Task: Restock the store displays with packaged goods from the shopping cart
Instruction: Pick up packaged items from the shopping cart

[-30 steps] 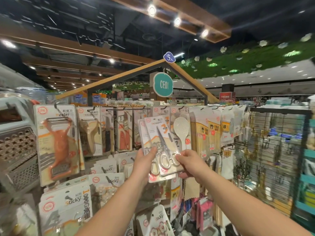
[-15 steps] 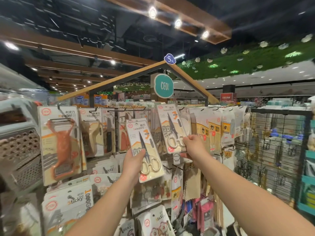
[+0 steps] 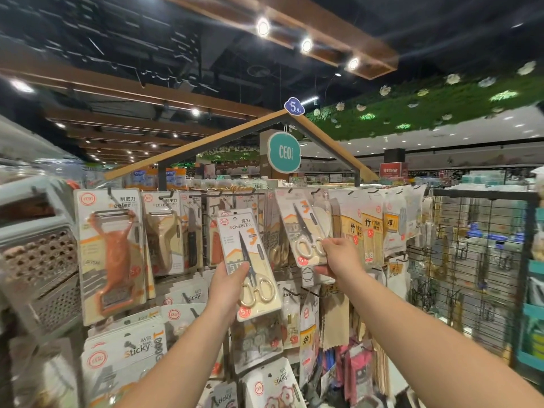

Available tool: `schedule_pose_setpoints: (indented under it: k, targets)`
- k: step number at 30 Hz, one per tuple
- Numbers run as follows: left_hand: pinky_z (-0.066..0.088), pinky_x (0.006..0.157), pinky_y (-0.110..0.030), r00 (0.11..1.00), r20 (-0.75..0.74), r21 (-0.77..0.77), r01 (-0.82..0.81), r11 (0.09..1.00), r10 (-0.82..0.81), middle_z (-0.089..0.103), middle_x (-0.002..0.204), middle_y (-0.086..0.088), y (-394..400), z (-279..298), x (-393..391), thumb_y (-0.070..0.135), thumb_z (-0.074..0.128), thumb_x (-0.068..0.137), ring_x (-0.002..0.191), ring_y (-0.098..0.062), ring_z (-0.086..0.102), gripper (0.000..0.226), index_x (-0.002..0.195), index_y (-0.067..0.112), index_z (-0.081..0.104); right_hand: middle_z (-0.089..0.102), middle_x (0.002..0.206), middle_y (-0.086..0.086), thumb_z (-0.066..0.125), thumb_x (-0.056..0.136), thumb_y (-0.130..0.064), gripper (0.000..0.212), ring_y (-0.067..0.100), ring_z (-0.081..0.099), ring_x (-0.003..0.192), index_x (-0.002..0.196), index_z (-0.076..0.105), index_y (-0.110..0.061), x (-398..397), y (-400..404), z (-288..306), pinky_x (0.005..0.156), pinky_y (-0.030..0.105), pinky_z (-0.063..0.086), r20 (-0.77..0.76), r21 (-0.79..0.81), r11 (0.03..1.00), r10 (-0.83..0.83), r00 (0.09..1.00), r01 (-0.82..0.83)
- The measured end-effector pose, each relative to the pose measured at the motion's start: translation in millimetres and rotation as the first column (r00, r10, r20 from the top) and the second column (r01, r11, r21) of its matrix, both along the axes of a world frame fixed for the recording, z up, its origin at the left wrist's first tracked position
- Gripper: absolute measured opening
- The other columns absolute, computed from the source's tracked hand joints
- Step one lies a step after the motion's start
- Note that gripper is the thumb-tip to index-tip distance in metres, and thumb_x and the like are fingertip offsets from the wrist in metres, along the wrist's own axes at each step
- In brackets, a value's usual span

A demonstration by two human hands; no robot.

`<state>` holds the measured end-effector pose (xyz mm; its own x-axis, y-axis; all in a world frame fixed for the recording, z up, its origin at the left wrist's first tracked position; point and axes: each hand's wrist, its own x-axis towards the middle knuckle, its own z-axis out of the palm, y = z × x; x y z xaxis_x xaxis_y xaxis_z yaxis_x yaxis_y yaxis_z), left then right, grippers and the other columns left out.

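Lifting second scissors pack (image 3: 303,231) higher, right hand (image 3: 341,254) nearing hook

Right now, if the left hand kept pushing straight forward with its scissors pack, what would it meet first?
Probably the hanging packs on the display rack behind it. The left hand holds its scissors pack in front of them; depth is unclear.

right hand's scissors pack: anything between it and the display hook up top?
Nothing visible blocks it. The right hand pinches the scissors pack by its lower edge, and the pack's top already sits at the hook on the rail. Whether the hang hole has caught the hook can't be told. The left hand holds a second scissors pack lower, clear of that path.
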<state>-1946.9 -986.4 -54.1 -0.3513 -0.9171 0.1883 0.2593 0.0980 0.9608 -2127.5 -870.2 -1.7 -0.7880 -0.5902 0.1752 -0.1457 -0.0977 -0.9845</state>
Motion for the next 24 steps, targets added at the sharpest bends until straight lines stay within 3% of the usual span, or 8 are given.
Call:
schedule_pose_setpoints:
  k: [2,7,11,15,17,19,21,24]
  targets:
    - [0.053,0.094,-0.053,1.0,0.001,-0.006,0.02,1.0,-0.02,0.074,0.112,-0.003,-1,-3,0,0.019,0.062,0.097,0.101,-0.026,0.071,0.026,0.122,0.019,0.062,0.064,0.102,0.01,0.049,0.103,-0.023,0.021,0.019,0.067,0.065,0.108,0.061,-0.008,2,0,-1,0.067,0.038,0.063,-0.018,-0.001,1.0,-0.03,0.999,0.03]
    - [0.053,0.094,-0.054,0.999,-0.011,-0.001,0.043,0.999,-0.043,0.074,0.109,-0.005,2,-8,-1,0.014,0.06,0.097,0.099,-0.028,0.071,0.024,0.12,0.015,0.063,0.059,0.095,0.006,0.05,0.102,-0.022,0.023,0.021,0.066,0.07,0.113,0.061,-0.006,5,-4,-1,0.053,0.025,0.059,-0.044,-0.001,0.999,-0.043,0.998,0.043]
    - [0.055,0.09,-0.053,0.997,-0.041,0.006,0.069,0.998,-0.069,0.075,0.103,-0.009,7,-7,-1,0.01,0.063,0.095,0.093,-0.03,0.072,0.021,0.116,0.011,0.063,0.061,0.104,0.008,0.052,0.101,-0.031,0.036,0.019,0.065,0.075,0.129,0.056,-0.008,7,-10,-8,0.067,0.029,0.062,-0.025,0.074,0.996,0.044,0.999,-0.042]
    - [0.057,0.066,-0.026,0.992,-0.069,-0.043,0.102,0.994,-0.105,0.075,0.097,-0.001,15,-4,1,0.008,0.066,0.092,0.08,-0.012,0.073,0.023,0.114,0.014,0.063,0.052,0.083,0.007,0.045,0.102,-0.041,0.047,0.024,0.052,0.075,0.131,0.053,-0.005,7,-9,-25,0.068,0.029,0.048,-0.009,0.165,0.983,0.086,0.996,-0.083]
    - [0.052,0.057,-0.017,0.989,-0.083,-0.056,0.115,0.992,-0.119,0.074,0.096,0.002,18,-1,1,0.006,0.066,0.092,0.075,-0.007,0.072,0.023,0.112,0.016,0.063,0.052,0.088,0.007,0.046,0.1,-0.047,0.049,0.025,0.049,0.078,0.123,0.055,-0.004,8,-5,-32,0.074,0.036,0.043,0.006,0.219,0.972,0.088,0.996,-0.087]
    - [0.051,0.051,-0.015,0.986,-0.105,-0.046,0.123,0.991,-0.127,0.073,0.09,0.004,22,2,1,0.004,0.066,0.091,0.067,-0.003,0.071,0.019,0.104,0.019,0.063,0.057,0.099,0.006,0.052,0.097,-0.049,0.048,0.022,0.052,0.076,0.123,0.054,-0.008,11,2,-35,0.074,0.033,0.049,0.072,0.203,0.963,0.166,0.983,-0.178]
    - [0.05,0.049,-0.015,0.984,-0.127,-0.036,0.119,0.992,-0.123,0.073,0.087,0.003,24,4,0,0.002,0.065,0.091,0.063,-0.003,0.071,0.019,0.101,0.018,0.062,0.063,0.099,0.005,0.058,0.095,-0.046,0.046,0.018,0.06,0.077,0.122,0.056,-0.009,18,12,-34,0.068,0.028,0.057,0.161,0.167,0.91,0.353,0.922,-0.378]
    - [0.055,0.059,-0.024,0.986,-0.139,-0.022,0.087,0.996,-0.09,0.074,0.092,-0.002,26,5,-2,0.003,0.067,0.09,0.072,-0.012,0.073,0.022,0.11,0.012,0.064,0.07,0.097,0.003,0.064,0.094,-0.036,0.032,0.017,0.067,0.084,0.113,0.063,-0.011,33,23,-36,0.065,0.026,0.059,0.18,0.196,0.798,0.542,0.821,-0.57]
